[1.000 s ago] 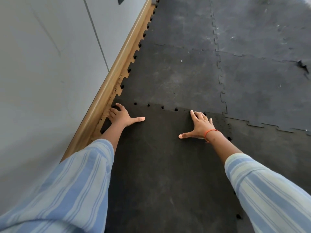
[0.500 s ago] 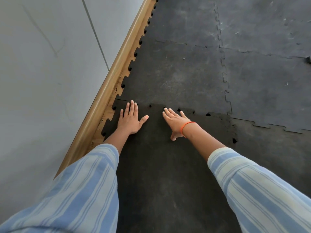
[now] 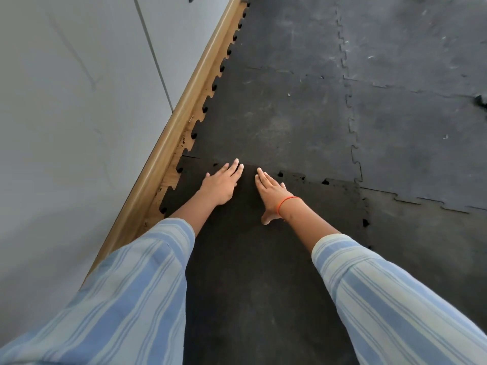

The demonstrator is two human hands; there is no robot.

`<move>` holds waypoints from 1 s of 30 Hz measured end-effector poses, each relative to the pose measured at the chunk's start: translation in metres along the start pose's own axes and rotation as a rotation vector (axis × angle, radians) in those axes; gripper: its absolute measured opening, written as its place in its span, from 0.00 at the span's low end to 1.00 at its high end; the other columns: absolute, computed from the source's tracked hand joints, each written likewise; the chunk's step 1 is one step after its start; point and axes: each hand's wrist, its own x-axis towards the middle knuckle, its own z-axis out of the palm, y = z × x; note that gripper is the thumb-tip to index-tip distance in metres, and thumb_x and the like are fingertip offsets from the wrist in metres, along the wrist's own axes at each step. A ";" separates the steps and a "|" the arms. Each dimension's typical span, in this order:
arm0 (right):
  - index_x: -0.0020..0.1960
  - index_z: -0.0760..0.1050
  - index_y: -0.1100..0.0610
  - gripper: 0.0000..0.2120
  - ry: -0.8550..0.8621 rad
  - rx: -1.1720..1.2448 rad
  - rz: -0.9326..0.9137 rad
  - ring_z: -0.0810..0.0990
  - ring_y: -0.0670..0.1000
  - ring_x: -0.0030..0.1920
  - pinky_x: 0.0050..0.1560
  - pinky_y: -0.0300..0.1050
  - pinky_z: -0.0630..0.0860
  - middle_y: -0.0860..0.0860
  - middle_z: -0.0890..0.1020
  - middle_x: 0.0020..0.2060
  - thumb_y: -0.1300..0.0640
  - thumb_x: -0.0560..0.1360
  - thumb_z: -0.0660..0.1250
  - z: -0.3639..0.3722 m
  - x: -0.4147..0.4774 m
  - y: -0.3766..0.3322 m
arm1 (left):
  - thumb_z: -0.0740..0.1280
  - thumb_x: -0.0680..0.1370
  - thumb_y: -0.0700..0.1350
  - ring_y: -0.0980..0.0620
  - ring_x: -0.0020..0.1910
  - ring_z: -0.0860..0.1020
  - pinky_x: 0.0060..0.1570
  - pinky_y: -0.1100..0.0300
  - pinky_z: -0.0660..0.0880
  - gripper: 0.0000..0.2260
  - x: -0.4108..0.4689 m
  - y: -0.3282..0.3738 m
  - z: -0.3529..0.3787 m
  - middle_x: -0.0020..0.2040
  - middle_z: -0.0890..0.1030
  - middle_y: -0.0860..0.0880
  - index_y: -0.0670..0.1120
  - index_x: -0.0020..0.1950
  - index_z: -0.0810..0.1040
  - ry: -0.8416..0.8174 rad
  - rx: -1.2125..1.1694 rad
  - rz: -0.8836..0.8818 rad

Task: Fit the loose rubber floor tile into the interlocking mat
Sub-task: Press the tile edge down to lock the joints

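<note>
The loose rubber floor tile (image 3: 263, 272) is seen lying flat on the floor, directly below the camera, its far edge butted against the laid interlocking mat (image 3: 290, 114). Its left edge is set beside the wooden skirting board (image 3: 168, 146) at the foot of the grey wall (image 3: 79, 101), where a strip of bare wooden floor (image 3: 171, 177) is left showing between the tile's teeth.

Both hands are laid palm-down on the tile close to its far edge, just beside one another. The left hand (image 3: 221, 185) is spread flat with its fingers extended, the fingertips (image 3: 236, 161) reaching the seam with the mat. The right hand (image 3: 271, 191) is likewise flat, fingers stretched forward and thumb turned back toward the body; an orange band (image 3: 287, 201) is worn on its wrist. Nothing is clasped by either grip: each is opened out and pressed on the tile's surface.

Along the far seam, to the right of the hands, several small dark gaps (image 3: 325, 181) are visible where the teeth are not fully seated. More gaps are seen down the tile's right edge (image 3: 365, 222). The forearms are covered by blue and white striped sleeves (image 3: 395, 299).

The mat beyond is marked with pale scuffs, and its jigsaw seams (image 3: 350, 122) are seen closed.
</note>
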 end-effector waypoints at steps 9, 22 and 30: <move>0.77 0.37 0.61 0.57 -0.010 0.015 0.015 0.37 0.53 0.77 0.74 0.62 0.51 0.53 0.36 0.77 0.53 0.67 0.76 -0.005 0.001 -0.005 | 0.54 0.84 0.44 0.50 0.78 0.46 0.72 0.40 0.56 0.28 0.006 0.011 -0.020 0.79 0.41 0.51 0.46 0.79 0.42 -0.154 0.111 -0.041; 0.76 0.37 0.65 0.57 0.096 0.160 0.064 0.35 0.58 0.76 0.76 0.52 0.45 0.59 0.37 0.76 0.46 0.68 0.74 0.010 -0.004 0.006 | 0.55 0.83 0.51 0.47 0.78 0.44 0.71 0.39 0.58 0.32 0.009 0.025 -0.031 0.78 0.36 0.52 0.49 0.78 0.37 -0.332 0.199 -0.092; 0.76 0.37 0.62 0.56 0.101 0.232 0.091 0.36 0.54 0.77 0.76 0.53 0.45 0.56 0.36 0.77 0.46 0.68 0.74 0.013 -0.015 0.019 | 0.59 0.81 0.37 0.44 0.78 0.45 0.68 0.37 0.61 0.35 -0.003 0.037 -0.018 0.78 0.36 0.54 0.53 0.79 0.40 -0.132 0.257 0.032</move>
